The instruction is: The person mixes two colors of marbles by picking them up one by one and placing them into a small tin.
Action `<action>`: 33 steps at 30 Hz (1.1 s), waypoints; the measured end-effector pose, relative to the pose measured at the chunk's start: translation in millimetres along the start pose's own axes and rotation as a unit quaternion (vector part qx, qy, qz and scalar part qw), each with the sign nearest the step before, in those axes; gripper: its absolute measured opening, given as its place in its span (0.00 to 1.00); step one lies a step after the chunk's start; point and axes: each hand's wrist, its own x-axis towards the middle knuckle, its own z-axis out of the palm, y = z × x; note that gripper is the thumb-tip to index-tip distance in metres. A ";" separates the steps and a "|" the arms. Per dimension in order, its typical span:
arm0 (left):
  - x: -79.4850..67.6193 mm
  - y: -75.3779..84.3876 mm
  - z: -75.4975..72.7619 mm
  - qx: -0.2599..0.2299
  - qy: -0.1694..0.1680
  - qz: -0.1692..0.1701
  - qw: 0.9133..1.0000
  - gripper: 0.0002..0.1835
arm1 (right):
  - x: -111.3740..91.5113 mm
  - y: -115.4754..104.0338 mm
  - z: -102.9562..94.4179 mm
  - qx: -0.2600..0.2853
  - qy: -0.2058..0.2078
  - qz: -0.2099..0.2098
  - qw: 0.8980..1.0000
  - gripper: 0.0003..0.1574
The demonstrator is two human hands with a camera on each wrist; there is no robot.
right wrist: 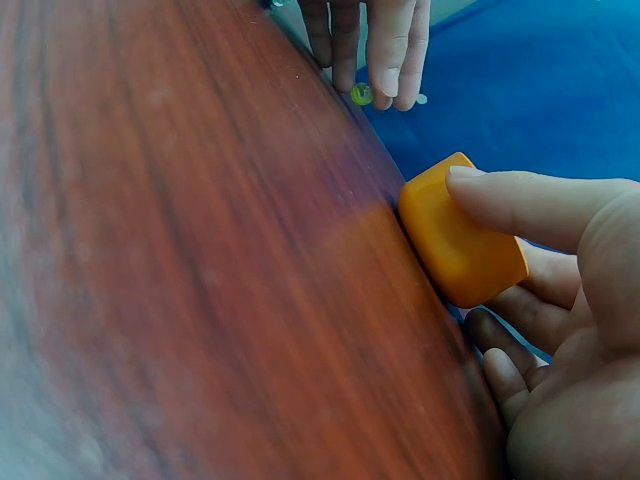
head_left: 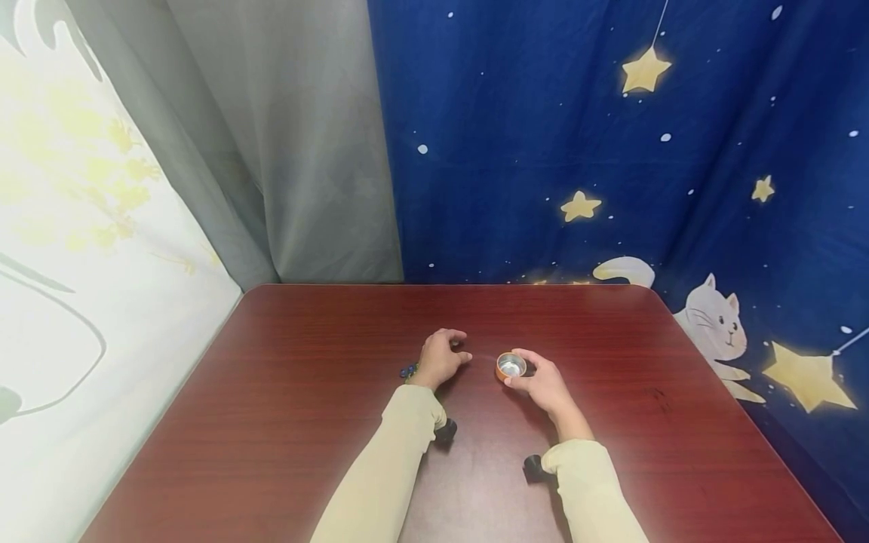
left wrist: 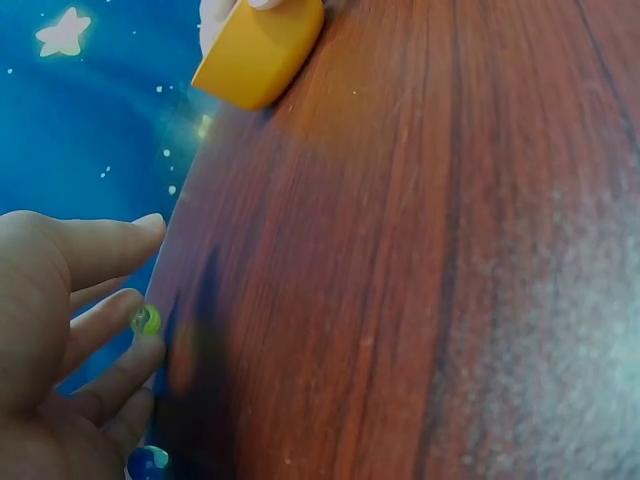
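Note:
My left hand [head_left: 437,362] hovers above the middle of the table, bent fingers toward the cup. Between its fingertips sits a yellow-green glass marble [left wrist: 146,320], held just clear of the wood. In the right wrist view the marble [right wrist: 361,94] also shows among those fingers. My right hand [head_left: 546,385] grips a small round orange cup [head_left: 511,366] by its side, thumb in front and fingers behind. The cup's silvery inside faces up in the head view. Several dark blue marbles [head_left: 408,371] lie left of the left wrist, partly hidden by it.
The reddish-brown wooden table [head_left: 271,422] spreads out around both hands. A grey curtain [head_left: 319,151] and a blue star-patterned curtain [head_left: 489,151] hang behind its far edge. A white curtain [head_left: 102,302] hangs at the left.

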 end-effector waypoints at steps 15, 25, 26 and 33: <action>0.2 -1.5 -1.6 -0.003 0.014 0.003 1.000 0.16 | -0.3 -2.4 -2.0 -0.012 -0.003 0.002 1.000 0.39; 1.5 -2.0 -0.7 0.003 0.034 0.006 0.999 0.10 | 0.6 -2.7 -2.8 -0.013 -0.003 0.004 1.000 0.39; 1.6 -2.1 -0.8 -0.001 0.034 0.003 0.999 0.10 | 0.8 -2.8 -2.8 -0.011 -0.003 0.005 1.000 0.39; 1.4 -3.0 0.1 -0.011 0.038 -0.002 0.999 0.09 | 0.9 -1.5 -3.8 -0.012 -0.006 0.000 1.000 0.39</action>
